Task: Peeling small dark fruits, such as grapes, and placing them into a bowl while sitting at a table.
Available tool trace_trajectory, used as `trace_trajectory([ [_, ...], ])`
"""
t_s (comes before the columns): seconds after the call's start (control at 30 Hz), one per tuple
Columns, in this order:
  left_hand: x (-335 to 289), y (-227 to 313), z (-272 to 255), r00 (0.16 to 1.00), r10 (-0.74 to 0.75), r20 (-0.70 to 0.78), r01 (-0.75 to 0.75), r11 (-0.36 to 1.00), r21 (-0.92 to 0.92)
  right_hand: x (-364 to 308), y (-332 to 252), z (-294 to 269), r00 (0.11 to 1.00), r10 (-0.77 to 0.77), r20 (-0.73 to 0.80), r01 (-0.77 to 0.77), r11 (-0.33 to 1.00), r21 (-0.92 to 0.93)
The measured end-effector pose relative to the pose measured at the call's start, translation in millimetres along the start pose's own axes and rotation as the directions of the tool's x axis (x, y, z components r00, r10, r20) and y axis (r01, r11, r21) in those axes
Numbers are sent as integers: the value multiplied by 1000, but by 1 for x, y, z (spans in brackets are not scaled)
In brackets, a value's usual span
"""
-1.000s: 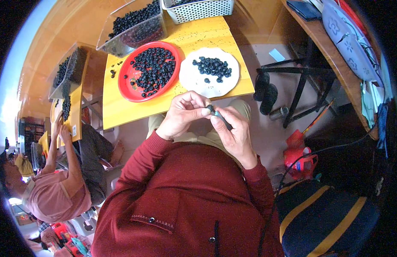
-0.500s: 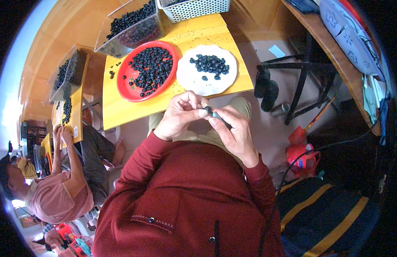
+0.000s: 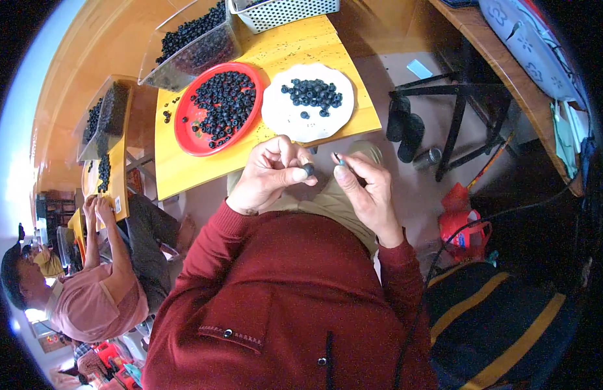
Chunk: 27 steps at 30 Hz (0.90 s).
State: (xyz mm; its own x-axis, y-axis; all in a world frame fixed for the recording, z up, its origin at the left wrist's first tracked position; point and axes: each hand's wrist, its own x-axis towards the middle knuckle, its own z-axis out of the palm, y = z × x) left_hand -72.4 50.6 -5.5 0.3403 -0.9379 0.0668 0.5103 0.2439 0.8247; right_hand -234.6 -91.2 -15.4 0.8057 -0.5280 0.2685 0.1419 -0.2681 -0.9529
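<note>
My left hand (image 3: pixel 275 170) pinches a small black round piece (image 3: pixel 308 169) between thumb and fingertips, in front of the table's near edge. Just to its right, my right hand (image 3: pixel 366 188) grips a slim tool (image 3: pixel 340 160) with a teal part and a dark, thin tip; most of it is hidden in the fingers. A gap separates the tip from the piece. Beyond my hands, a white scalloped plate (image 3: pixel 282 123) carries a small group of similar black pieces (image 3: pixel 314 95). The red round plate (image 3: pixel 184 138) to its left holds many more of them.
On the yellow table (image 3: pixel 178 175), a clear bin (image 3: pixel 184 65) of black pieces and a white perforated basket (image 3: pixel 285 18) stand at the back. Crumbs and loose pieces lie about. At left, another person (image 3: pixel 97 292) works at a second table. A dark-legged stool (image 3: pixel 454 123) stands right.
My hands have drawn apart: the tool in my right hand has come away from the black piece and shifted right. My left hand still holds the piece. The view has shifted slightly.
</note>
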Motion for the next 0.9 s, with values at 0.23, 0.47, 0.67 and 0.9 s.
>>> trace_trajectory([
  [0.23, 0, -3, -1, 1000, 0, 4, 0, 1000, 1, 2, -3, 17, 995, -98, 14, 97, 991, 91],
  [0.47, -7, -1, -4, 999, 29, -43, -24, 994, 110, 6, -16, 23, 998, -8, 58, 1, 992, 125],
  [0.67, -14, 37, -37, 941, 301, -155, -75, 633, 771, -5, 5, 23, 995, 84, -53, -76, 989, 127],
  [0.9, -4, 81, -89, 862, 490, -131, 185, -63, 981, -24, 17, 23, 967, 243, -75, -229, 961, 158],
])
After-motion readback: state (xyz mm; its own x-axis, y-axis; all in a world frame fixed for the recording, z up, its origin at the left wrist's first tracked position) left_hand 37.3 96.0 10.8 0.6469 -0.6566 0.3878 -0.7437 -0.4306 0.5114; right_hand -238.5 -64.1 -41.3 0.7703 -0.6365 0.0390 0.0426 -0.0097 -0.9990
